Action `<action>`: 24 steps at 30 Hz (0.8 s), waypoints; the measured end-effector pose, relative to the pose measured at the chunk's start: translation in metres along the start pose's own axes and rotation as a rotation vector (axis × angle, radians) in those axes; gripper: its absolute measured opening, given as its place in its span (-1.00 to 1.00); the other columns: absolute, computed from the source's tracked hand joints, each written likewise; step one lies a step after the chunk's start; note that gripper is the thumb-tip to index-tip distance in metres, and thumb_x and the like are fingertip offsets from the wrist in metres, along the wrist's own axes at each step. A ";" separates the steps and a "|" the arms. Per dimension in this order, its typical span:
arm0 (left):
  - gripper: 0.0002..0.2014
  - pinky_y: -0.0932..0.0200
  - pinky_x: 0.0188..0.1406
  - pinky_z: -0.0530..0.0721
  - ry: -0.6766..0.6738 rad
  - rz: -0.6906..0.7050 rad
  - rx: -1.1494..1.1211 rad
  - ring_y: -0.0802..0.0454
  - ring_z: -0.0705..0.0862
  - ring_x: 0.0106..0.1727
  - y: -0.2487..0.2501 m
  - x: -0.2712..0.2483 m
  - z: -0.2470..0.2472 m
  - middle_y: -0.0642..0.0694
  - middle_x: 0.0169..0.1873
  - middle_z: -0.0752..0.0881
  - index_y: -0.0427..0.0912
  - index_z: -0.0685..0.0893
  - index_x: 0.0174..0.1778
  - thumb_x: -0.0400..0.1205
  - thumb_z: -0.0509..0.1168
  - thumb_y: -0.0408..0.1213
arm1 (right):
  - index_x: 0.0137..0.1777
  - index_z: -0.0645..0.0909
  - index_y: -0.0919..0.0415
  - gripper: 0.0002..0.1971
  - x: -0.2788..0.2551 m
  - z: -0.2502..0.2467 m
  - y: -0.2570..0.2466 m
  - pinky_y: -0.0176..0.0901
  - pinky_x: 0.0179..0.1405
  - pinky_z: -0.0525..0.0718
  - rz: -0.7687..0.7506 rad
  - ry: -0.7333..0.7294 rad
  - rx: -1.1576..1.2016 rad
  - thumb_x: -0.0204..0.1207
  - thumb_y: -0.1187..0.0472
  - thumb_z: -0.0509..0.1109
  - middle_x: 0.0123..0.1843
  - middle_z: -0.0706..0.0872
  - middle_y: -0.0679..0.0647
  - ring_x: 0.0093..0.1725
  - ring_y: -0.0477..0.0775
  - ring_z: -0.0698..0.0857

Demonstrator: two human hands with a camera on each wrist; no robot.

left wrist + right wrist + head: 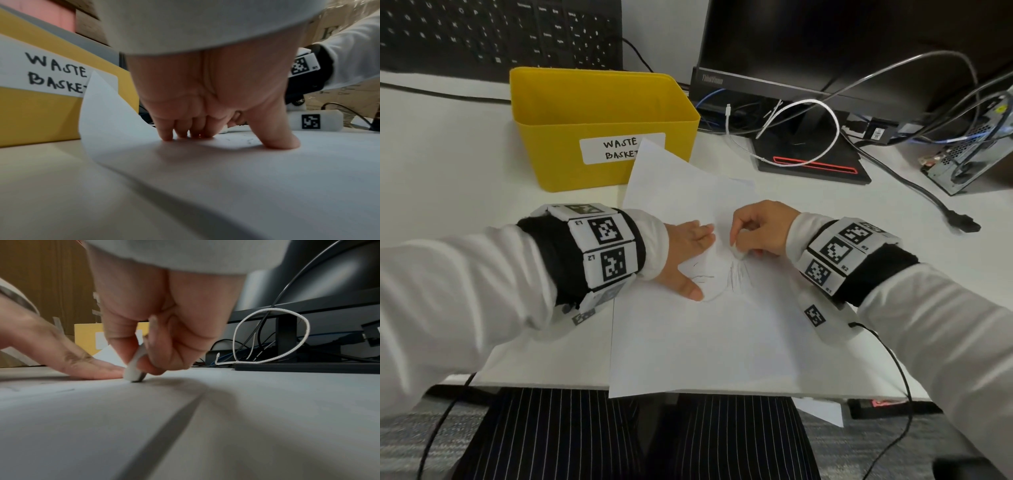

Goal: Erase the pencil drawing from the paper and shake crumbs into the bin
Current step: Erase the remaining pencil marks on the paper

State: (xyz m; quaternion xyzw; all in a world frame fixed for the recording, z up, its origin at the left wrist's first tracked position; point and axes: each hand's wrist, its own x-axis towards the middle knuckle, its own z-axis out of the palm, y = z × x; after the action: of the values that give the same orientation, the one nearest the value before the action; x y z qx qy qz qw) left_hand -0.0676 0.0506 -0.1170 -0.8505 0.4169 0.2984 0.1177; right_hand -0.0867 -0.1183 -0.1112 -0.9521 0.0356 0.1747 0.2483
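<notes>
Paper [688, 342] overhangs the near tabletop [448, 171] edge; left hand [688, 250] presses it with flat fingers, right hand [760, 229] pinches the eraser [739, 254]. Hard strokes could crease or tear it.

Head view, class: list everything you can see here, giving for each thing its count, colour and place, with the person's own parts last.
paper: one, white, on the desk, far corner leaning against the bin
pencil drawing: one, grey, mid-sheet between the hands
eraser: one, white, tip on the paper
bin: one, yellow, labelled WASTE BASKET, behind the paper
desk: one, white
keyboard: one, black, far left
monitor: one, black, far right
cables: several, white, black and blue, around the monitor stand
left hand: flat, presses on the paper
right hand: pinches the eraser
</notes>
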 end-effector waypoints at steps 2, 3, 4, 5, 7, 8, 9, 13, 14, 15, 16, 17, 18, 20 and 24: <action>-0.06 0.03 0.68 -0.16 0.000 -0.001 0.010 -0.04 -0.31 0.67 0.001 0.000 0.000 -0.11 0.64 -0.34 -0.25 -0.34 0.63 0.63 0.13 0.16 | -0.30 0.56 0.04 -0.84 0.001 -0.001 0.001 -0.45 -0.51 0.48 -0.006 0.062 0.004 0.43 0.30 0.39 -0.41 0.60 -0.04 -0.40 -0.06 0.54; -0.06 0.02 0.68 -0.16 0.000 -0.003 0.012 -0.04 -0.31 0.67 0.000 0.000 0.000 -0.11 0.64 -0.34 -0.25 -0.34 0.63 0.63 0.13 0.16 | -0.32 0.52 -0.01 -0.80 0.002 -0.001 0.001 -0.39 -0.46 0.46 -0.010 0.077 0.007 0.44 0.28 0.40 -0.39 0.58 -0.04 -0.37 -0.04 0.54; -0.06 0.02 0.68 -0.15 0.001 -0.005 0.012 -0.04 -0.31 0.67 0.000 0.000 0.000 -0.11 0.64 -0.34 -0.26 -0.34 0.63 0.63 0.13 0.16 | -0.34 0.50 -0.04 -0.77 0.001 -0.001 0.001 -0.37 -0.43 0.44 -0.010 0.079 0.010 0.45 0.28 0.40 -0.39 0.57 -0.05 -0.35 -0.03 0.53; -0.05 0.01 0.68 -0.15 0.002 -0.005 0.009 -0.05 -0.31 0.67 0.000 0.000 0.000 -0.12 0.64 -0.33 -0.26 -0.34 0.63 0.63 0.14 0.15 | -0.35 0.50 -0.03 -0.76 0.000 -0.001 0.001 -0.37 -0.44 0.43 -0.002 0.065 0.011 0.44 0.29 0.41 -0.40 0.56 -0.06 -0.36 -0.03 0.52; -0.05 0.00 0.68 -0.13 0.003 -0.006 0.005 -0.05 -0.31 0.67 -0.001 0.000 0.000 -0.12 0.64 -0.33 -0.26 -0.33 0.63 0.62 0.15 0.15 | -0.38 0.55 0.04 -0.79 -0.003 -0.001 0.002 -0.38 -0.51 0.43 0.027 -0.001 0.025 0.39 0.34 0.41 -0.50 0.56 -0.08 -0.42 -0.04 0.51; -0.05 0.00 0.68 -0.13 0.003 -0.006 0.004 -0.04 -0.31 0.67 -0.001 0.000 0.000 -0.12 0.64 -0.33 -0.26 -0.33 0.63 0.62 0.15 0.15 | -0.38 0.58 0.09 -0.81 -0.005 -0.001 0.002 -0.38 -0.56 0.44 0.040 -0.033 0.036 0.37 0.37 0.41 -0.55 0.56 -0.06 -0.46 -0.04 0.51; -0.05 -0.01 0.68 -0.14 0.003 -0.006 0.003 -0.04 -0.31 0.67 -0.001 0.001 0.000 -0.12 0.64 -0.33 -0.26 -0.33 0.63 0.62 0.15 0.15 | -0.36 0.60 0.13 -0.85 -0.006 -0.001 0.002 -0.38 -0.59 0.44 0.048 -0.046 0.040 0.35 0.38 0.40 -0.55 0.56 -0.02 -0.47 -0.03 0.51; -0.05 0.00 0.68 -0.13 0.003 -0.010 0.008 -0.04 -0.30 0.68 -0.001 0.000 0.000 -0.10 0.64 -0.33 -0.24 -0.34 0.63 0.62 0.14 0.16 | -0.29 0.56 0.02 -0.85 -0.002 0.000 0.003 -0.42 -0.63 0.50 0.040 0.075 0.029 0.42 0.29 0.37 -0.31 0.68 0.06 -0.38 0.01 0.58; -0.05 0.00 0.68 -0.13 0.003 -0.012 0.009 -0.04 -0.30 0.68 -0.001 0.000 0.000 -0.10 0.64 -0.33 -0.24 -0.33 0.63 0.62 0.14 0.16 | -0.28 0.54 0.01 -0.86 -0.003 0.000 0.003 -0.41 -0.64 0.50 0.035 0.096 0.040 0.44 0.26 0.37 -0.30 0.67 0.06 -0.41 0.03 0.57; -0.05 0.01 0.68 -0.13 0.004 -0.016 0.007 -0.04 -0.30 0.68 -0.001 0.000 0.000 -0.10 0.64 -0.34 -0.24 -0.33 0.63 0.62 0.14 0.16 | -0.27 0.53 0.01 -0.86 -0.003 0.000 0.003 -0.35 -0.62 0.51 0.032 0.100 0.050 0.45 0.25 0.38 -0.33 0.66 0.04 -0.44 0.05 0.54; -0.05 0.02 0.68 -0.13 0.006 -0.021 0.004 -0.04 -0.30 0.68 -0.001 0.000 0.000 -0.10 0.64 -0.34 -0.24 -0.33 0.63 0.62 0.14 0.16 | -0.27 0.53 0.01 -0.85 -0.005 0.000 0.004 -0.34 -0.58 0.50 0.025 0.089 0.046 0.45 0.25 0.38 -0.38 0.63 0.01 -0.44 0.04 0.54; -0.05 0.02 0.68 -0.14 0.008 -0.027 0.002 -0.04 -0.30 0.68 -0.001 0.000 0.000 -0.10 0.64 -0.34 -0.25 -0.33 0.63 0.62 0.15 0.16 | -0.30 0.55 0.01 -0.84 -0.006 0.001 0.004 -0.38 -0.57 0.50 0.017 0.061 0.031 0.44 0.27 0.39 -0.42 0.59 -0.03 -0.44 0.01 0.53; -0.05 0.02 0.68 -0.13 0.009 -0.031 0.000 -0.04 -0.30 0.68 -0.001 0.000 0.001 -0.10 0.64 -0.34 -0.25 -0.33 0.63 0.62 0.15 0.16 | -0.32 0.57 0.02 -0.82 -0.009 0.001 0.005 -0.44 -0.61 0.48 0.015 0.019 0.024 0.42 0.31 0.39 -0.47 0.57 -0.05 -0.47 -0.05 0.52; -0.04 0.00 0.68 -0.12 0.009 -0.035 -0.001 -0.04 -0.30 0.68 -0.002 0.000 0.000 -0.09 0.64 -0.34 -0.24 -0.33 0.63 0.62 0.15 0.16 | -0.34 0.62 0.10 -0.83 -0.012 0.002 0.005 -0.44 -0.68 0.45 0.033 -0.066 0.055 0.39 0.37 0.38 -0.60 0.57 -0.09 -0.57 -0.13 0.50; -0.05 0.02 0.68 -0.14 0.015 -0.031 -0.011 -0.03 -0.29 0.68 -0.001 -0.001 -0.001 -0.08 0.65 -0.32 -0.22 -0.32 0.64 0.61 0.16 0.16 | -0.31 0.58 0.09 -0.86 -0.007 0.000 0.005 -0.25 -0.58 0.51 0.050 0.027 0.106 0.44 0.31 0.37 -0.46 0.66 0.05 -0.54 0.05 0.51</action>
State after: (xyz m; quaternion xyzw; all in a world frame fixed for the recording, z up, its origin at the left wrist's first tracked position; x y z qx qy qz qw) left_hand -0.0671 0.0520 -0.1157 -0.8597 0.4027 0.2927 0.1144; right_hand -0.0939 -0.1223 -0.1110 -0.9388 0.0720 0.1658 0.2933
